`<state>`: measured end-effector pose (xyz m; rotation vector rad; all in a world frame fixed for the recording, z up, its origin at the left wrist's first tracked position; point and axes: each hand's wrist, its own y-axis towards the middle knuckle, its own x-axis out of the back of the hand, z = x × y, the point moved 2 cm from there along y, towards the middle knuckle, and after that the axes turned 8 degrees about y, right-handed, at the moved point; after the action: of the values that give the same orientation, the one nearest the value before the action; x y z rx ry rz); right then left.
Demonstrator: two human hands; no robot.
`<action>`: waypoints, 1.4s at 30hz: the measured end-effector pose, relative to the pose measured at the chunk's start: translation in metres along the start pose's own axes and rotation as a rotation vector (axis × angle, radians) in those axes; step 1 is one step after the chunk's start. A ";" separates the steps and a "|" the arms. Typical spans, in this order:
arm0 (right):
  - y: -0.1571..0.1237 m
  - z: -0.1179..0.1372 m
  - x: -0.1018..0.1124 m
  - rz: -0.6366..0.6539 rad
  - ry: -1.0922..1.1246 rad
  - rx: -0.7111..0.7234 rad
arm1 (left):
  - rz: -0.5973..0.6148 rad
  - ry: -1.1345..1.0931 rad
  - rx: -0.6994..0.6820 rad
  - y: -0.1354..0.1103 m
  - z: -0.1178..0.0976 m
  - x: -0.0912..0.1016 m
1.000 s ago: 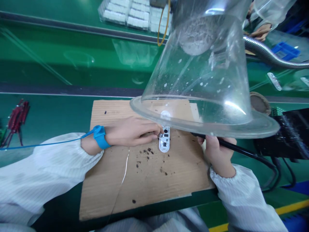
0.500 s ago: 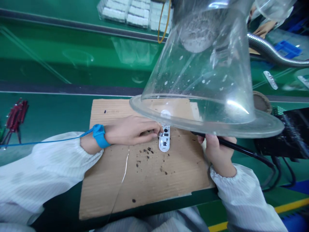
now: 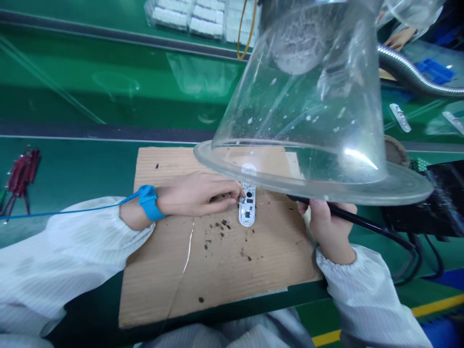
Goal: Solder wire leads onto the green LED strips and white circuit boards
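A white, round-ended circuit board lies on the cardboard sheet, with small dark parts on its face. My left hand, a blue strap at its wrist, pinches a thin silvery solder wire. Its fingertips are at the board's left edge, and the wire trails from beneath the palm toward me. Closed around the black handle of a soldering iron is my right hand, right of the board. The clear hood covers part of that hand, and I cannot make out the iron's tip.
A clear fume hood hangs low over the board's far end and my right hand. A metal hose runs behind it. Red-handled tools lie at far left. Another person's hand shows at top right. More boards lie beyond.
Both hands keep nearly the same places. The boards at the far right have shifted slightly left, and the other person's hand has moved a little.
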<state>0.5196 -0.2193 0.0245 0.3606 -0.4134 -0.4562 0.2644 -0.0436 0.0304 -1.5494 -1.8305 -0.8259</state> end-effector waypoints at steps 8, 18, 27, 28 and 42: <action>0.000 -0.002 -0.001 0.008 0.021 0.029 | -0.010 -0.007 -0.008 -0.002 0.003 -0.002; 0.001 0.003 0.001 0.005 0.001 0.039 | -0.021 -0.008 -0.011 -0.002 0.004 -0.004; 0.001 0.002 0.000 -0.004 0.022 0.048 | -0.015 0.006 -0.005 -0.001 0.002 -0.003; 0.001 0.002 0.000 -0.004 0.020 0.046 | -0.015 0.009 -0.005 -0.001 0.002 -0.003; -0.005 -0.006 0.003 -0.114 0.142 0.042 | -0.040 0.024 0.011 -0.003 0.001 -0.001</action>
<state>0.5233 -0.2234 0.0185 0.4561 -0.2649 -0.5302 0.2611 -0.0440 0.0294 -1.4946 -1.8513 -0.8469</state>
